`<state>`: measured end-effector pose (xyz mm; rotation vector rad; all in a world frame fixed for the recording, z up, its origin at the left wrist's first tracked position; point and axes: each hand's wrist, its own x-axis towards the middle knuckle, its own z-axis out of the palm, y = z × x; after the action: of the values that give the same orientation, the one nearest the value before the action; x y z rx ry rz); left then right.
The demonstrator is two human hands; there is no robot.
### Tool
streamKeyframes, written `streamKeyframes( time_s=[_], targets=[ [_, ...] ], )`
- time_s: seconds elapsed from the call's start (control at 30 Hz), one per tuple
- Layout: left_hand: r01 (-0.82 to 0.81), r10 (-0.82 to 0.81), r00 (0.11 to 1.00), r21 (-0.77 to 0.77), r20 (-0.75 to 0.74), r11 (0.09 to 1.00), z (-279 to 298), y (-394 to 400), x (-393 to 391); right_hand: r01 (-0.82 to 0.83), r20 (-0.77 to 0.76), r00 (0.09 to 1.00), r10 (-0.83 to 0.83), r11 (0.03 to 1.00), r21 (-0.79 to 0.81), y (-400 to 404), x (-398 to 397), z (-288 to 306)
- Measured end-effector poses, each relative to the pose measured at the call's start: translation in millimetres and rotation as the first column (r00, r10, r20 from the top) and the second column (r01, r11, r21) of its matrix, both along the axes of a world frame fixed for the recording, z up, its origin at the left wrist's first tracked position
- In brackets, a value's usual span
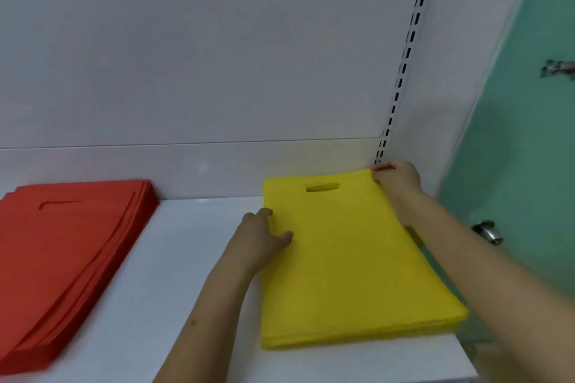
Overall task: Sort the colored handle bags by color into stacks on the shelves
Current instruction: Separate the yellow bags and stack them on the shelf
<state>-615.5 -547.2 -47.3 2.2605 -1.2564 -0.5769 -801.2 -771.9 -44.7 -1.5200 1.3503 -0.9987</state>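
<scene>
I read this as a shop: white retail shelf with slotted upright, stacked red bags and yellow bags laid out as stock.

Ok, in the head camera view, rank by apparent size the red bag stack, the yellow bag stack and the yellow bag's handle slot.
1. Yellow handle-bag stack and red handle-bag stack: alike, the red cut off by the frame, so unranked.
2. Oval handle slot in the top yellow bag: clearly smallest.

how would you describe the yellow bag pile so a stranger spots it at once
On the white shelf under the white back wall, look to the right end, near the slotted rail. The yellow pile lies flat there with both hands on it. The red pile at the left end is untouched.
</scene>
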Motion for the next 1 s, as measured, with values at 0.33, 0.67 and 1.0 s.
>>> streamKeyframes(
  time_s=[0.33, 0.67, 1.0],
  targets=[
    [-0.084, 0.041, 0.949, 0.125, 0.313, 0.989, -12, -17, -31, -0.282, -0.527, 0.813, 0.247, 0.959, 0.013, 6, 17, -6],
    [-0.101, 0.069, 0.924, 0.065, 0.375, 0.993, -25, -10, -38, -0.496, -0.836, 0.547, 0.027, 0.815, -0.299, 38, 37, 53],
    [-0.267, 0.368, 0.908, -0.400, 0.199, 0.877, 6, 139, 33, -0.719, -0.562, 0.680, 0.471, 0.581, -0.382, 192, 192, 85]
  ],
)
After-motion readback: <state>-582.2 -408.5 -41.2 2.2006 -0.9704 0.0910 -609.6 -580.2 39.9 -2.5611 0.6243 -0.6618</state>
